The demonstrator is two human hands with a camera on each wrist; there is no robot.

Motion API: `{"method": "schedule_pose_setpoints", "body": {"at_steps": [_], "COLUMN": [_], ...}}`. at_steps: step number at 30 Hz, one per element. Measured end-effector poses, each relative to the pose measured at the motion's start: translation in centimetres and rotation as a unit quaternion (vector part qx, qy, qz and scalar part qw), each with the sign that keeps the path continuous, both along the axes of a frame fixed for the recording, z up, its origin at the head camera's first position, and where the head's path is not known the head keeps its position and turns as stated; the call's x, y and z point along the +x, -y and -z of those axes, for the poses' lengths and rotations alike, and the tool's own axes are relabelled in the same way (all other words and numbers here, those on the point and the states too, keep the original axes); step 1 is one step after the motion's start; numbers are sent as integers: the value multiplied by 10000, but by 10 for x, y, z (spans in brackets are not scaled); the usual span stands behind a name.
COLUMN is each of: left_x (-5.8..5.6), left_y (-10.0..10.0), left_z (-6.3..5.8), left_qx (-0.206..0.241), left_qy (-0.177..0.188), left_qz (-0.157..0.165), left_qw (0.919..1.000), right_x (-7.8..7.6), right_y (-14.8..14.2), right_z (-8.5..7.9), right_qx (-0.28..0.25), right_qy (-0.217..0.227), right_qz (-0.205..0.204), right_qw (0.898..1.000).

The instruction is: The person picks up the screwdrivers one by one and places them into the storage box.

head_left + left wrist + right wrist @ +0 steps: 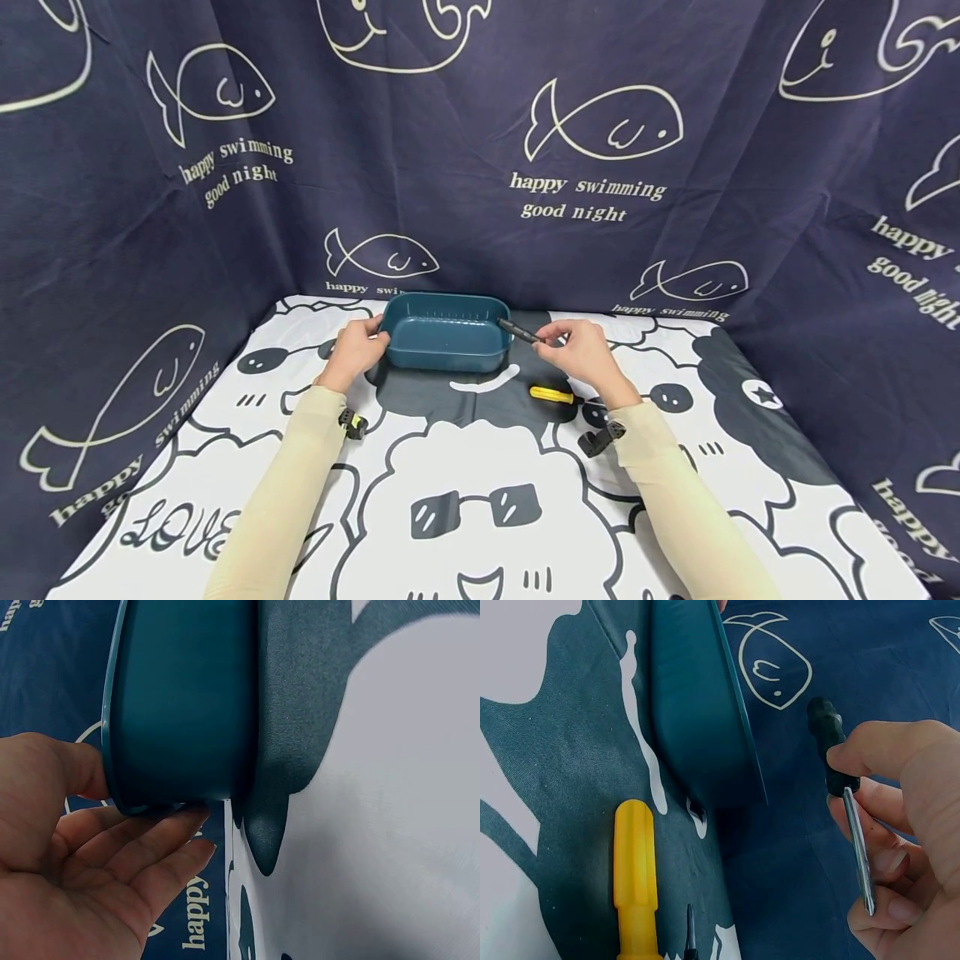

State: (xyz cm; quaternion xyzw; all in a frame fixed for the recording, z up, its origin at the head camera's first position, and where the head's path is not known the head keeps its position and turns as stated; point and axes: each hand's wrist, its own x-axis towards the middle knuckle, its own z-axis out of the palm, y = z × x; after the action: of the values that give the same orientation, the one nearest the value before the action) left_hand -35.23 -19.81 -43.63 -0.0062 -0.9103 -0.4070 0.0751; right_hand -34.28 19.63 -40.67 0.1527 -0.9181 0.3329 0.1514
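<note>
A dark teal rectangular bin (448,360) stands at the back of the table. My left hand (356,352) grips its left end; in the left wrist view the thumb lies against the rim and the fingers spread behind the end wall. My right hand (581,354) pinches a small screwdriver (832,742) by its black handle, its bare metal shaft pointing back along the fingers. In the head view the handle end reaches the bin's right rim. Below the right hand, a screwdriver with a yellow handle (552,394) lies on the tablecloth.
A white and dark grey cartoon cloth (480,467) covers the table. Navy fabric with fish drawings (465,167) hangs behind and at both sides. Beside the yellow handle, the right wrist view shows a thin dark pointed object (691,934), only partly in frame.
</note>
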Motion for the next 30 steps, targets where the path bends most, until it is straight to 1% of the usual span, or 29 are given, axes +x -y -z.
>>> {"method": "schedule_pose_setpoints", "body": {"at_steps": [17,22,30], "left_x": [0,0,-1], "left_y": [0,-1,-1], "left_z": [0,-1,1], "left_qx": [-8,-4,-29], "left_qy": [-19,-39,-96], "left_qz": [25,6,88], "left_qw": [10000,10000,9999], "right_x": [-8,-10,-9], "right_y": [15,22,30], "right_z": [3,1,-1], "right_qx": [-165,-143,-260], "right_qy": [134,130,146], "right_qz": [-32,-66,-94], "right_qw": [9998,9998,9995]}}
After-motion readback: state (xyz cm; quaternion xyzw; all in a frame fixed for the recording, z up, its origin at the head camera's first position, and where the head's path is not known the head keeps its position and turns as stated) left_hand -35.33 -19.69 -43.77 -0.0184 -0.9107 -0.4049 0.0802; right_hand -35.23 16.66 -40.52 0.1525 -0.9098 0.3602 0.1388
